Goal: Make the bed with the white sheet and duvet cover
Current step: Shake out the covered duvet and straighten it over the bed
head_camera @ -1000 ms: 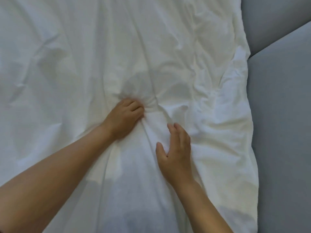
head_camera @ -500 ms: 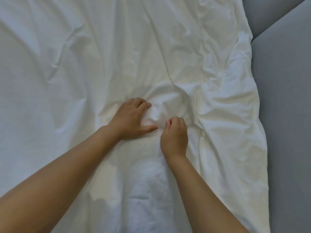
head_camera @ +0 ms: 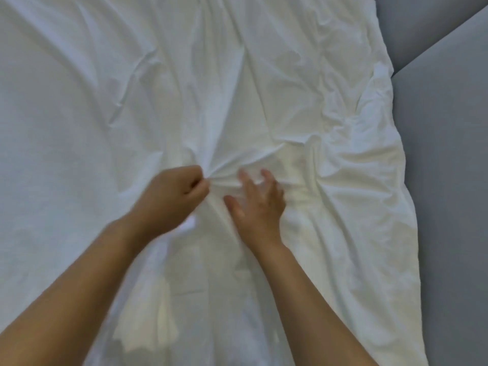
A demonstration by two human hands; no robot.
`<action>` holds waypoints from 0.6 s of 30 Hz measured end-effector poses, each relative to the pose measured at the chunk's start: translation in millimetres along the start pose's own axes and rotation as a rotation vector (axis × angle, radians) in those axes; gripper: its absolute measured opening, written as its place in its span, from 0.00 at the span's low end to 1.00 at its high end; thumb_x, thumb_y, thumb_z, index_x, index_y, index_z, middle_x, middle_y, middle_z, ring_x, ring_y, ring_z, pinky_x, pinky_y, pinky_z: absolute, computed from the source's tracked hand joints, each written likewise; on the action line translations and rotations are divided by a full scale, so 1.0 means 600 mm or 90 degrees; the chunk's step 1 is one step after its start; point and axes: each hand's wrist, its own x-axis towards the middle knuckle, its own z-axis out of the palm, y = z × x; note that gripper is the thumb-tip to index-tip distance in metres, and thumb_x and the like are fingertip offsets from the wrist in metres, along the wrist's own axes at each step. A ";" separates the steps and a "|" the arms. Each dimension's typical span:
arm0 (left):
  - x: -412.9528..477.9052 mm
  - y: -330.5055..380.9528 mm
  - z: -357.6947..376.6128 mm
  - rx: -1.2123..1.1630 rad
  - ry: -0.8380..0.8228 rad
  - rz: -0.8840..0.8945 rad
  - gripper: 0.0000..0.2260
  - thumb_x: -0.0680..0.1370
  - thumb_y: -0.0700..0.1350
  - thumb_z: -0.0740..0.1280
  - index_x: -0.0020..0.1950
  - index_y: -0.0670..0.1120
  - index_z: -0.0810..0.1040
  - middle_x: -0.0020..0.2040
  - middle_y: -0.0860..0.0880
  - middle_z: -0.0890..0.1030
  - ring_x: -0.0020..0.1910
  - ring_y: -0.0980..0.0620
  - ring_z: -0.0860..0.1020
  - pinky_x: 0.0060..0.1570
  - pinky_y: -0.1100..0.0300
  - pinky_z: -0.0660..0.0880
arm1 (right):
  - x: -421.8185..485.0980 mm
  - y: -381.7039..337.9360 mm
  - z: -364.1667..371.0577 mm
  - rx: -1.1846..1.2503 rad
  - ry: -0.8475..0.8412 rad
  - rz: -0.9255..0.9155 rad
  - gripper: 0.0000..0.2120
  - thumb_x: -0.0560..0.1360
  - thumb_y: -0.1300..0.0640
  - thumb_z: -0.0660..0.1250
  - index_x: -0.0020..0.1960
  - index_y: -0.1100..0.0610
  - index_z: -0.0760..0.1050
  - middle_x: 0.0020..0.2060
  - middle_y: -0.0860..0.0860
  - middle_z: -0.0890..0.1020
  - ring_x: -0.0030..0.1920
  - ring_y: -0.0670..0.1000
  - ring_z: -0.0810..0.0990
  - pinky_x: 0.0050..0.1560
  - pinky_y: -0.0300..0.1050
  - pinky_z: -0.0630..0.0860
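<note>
The white, wrinkled fabric bedding lies spread across almost the whole view, from the left border to a rumpled edge on the right; whether it is the sheet or the duvet cover cannot be told. Its creases run together like rays into one gathered point just below the middle, and that point sits between the two hands. The left hand is closed in a loose fist. Its thumb and forefinger pinch the gathered knot of cloth, and the folds fan out upward and to the right from the pinch. The right hand lies just beside it, to the right of the knot, palm down with fingers straight and spread. It is blurred, so whether its fingertips press the cloth or merely touch it cannot be told. The left forearm crosses the cloth from the lower left corner, the right forearm from the bottom border. Beyond the cloth's right edge lies a smooth grey padded surface, and in the top right corner a second grey panel meets it along a slanted seam
</note>
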 end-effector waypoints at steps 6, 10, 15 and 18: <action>-0.129 -0.081 -0.112 0.078 0.148 -0.224 0.16 0.71 0.54 0.61 0.30 0.45 0.68 0.25 0.49 0.71 0.27 0.52 0.70 0.32 0.57 0.67 | -0.037 -0.122 0.035 0.101 -0.059 -0.134 0.08 0.70 0.59 0.60 0.34 0.57 0.75 0.30 0.52 0.77 0.31 0.56 0.77 0.36 0.44 0.74; -0.147 -0.089 -0.046 0.044 0.065 -0.335 0.11 0.77 0.55 0.61 0.42 0.48 0.71 0.39 0.53 0.74 0.40 0.50 0.74 0.38 0.55 0.67 | -0.076 -0.116 0.048 0.134 -0.227 -0.046 0.24 0.74 0.46 0.52 0.57 0.61 0.78 0.56 0.58 0.79 0.58 0.59 0.76 0.61 0.52 0.69; -0.183 -0.057 -0.010 -0.023 -0.031 -0.218 0.18 0.66 0.63 0.58 0.47 0.51 0.72 0.42 0.55 0.73 0.44 0.52 0.73 0.43 0.58 0.68 | -0.205 -0.103 -0.032 0.183 -0.088 -0.112 0.26 0.76 0.39 0.60 0.64 0.58 0.67 0.59 0.54 0.74 0.60 0.52 0.70 0.63 0.43 0.66; -0.222 -0.044 -0.005 -0.058 -0.299 -0.209 0.32 0.67 0.68 0.65 0.68 0.57 0.65 0.57 0.57 0.74 0.56 0.56 0.74 0.55 0.59 0.72 | -0.302 -0.085 -0.055 0.093 -0.052 -0.182 0.20 0.70 0.47 0.66 0.57 0.55 0.69 0.51 0.50 0.70 0.49 0.51 0.71 0.50 0.43 0.70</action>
